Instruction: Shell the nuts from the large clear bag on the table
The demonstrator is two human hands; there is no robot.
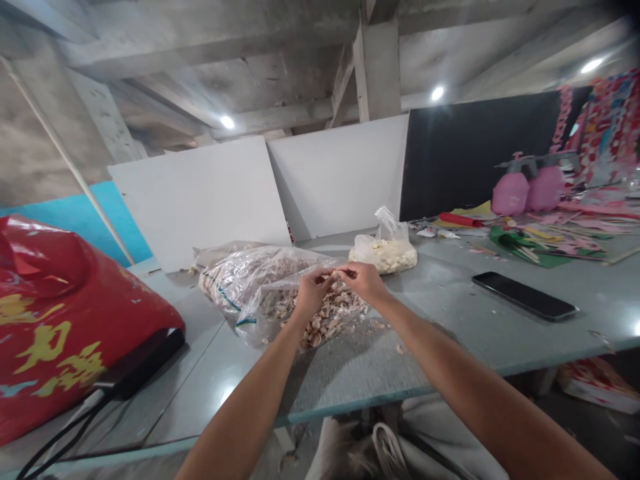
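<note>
My left hand (314,292) and my right hand (364,280) meet at the fingertips, both pinched closed. What they pinch is too small to make out. Just beneath them spreads a pile of small tan and brown shelled pieces (325,323), at the mouth of a large clear plastic bag (250,280). The bag lies on its side to the left, with more such pieces showing through it. Behind my right hand stands a smaller clear bag (395,257) of cream-coloured peeled pieces, its top bunched upward.
A large red bag (75,313) with a black device (145,360) and cables fills the left of the grey table (350,383). To the right lie a black phone (524,295), green and pink scraps (545,247) and pink spray bottles (511,192). White boards (345,177) stand behind.
</note>
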